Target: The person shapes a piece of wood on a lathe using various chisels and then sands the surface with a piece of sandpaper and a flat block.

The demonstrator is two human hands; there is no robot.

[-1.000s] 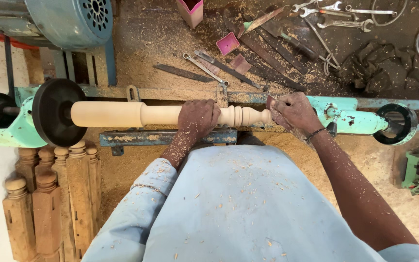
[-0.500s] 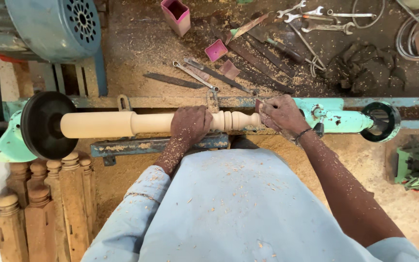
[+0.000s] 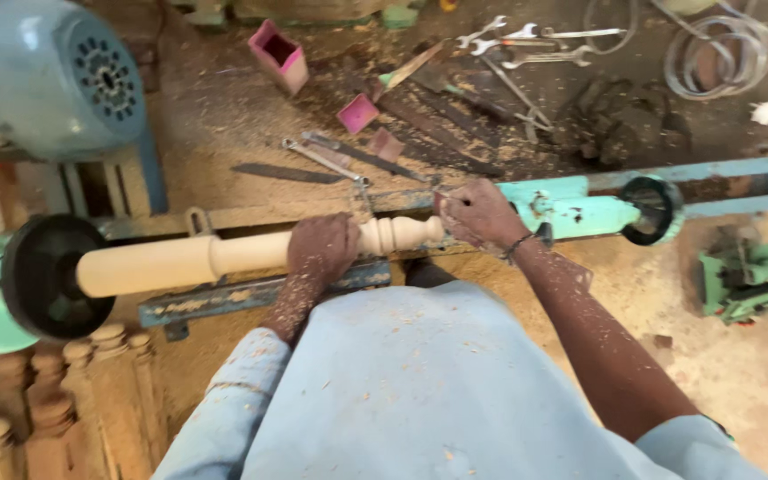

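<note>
While the view is compared with the earlier frames: both hands are kept at one spot.
Left hand (image 3: pixel 324 248): laid curled over the pale turned spindle (image 3: pixel 224 256); grip unchanged.
Right hand (image 3: pixel 480 212): closed at the beaded end.
Spindle: mounted on the lathe (image 3: pixel 580 200).
Meaning: work is continuing there.

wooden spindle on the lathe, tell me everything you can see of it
The wooden spindle is pale, bare wood, lying level between the black faceplate and the turquoise tailstock. Its left part is a thick plain cylinder stepping down to a thinner shaft; beads are turned near the right end. The left hand grips its middle; the right hand is at its right end.
</note>
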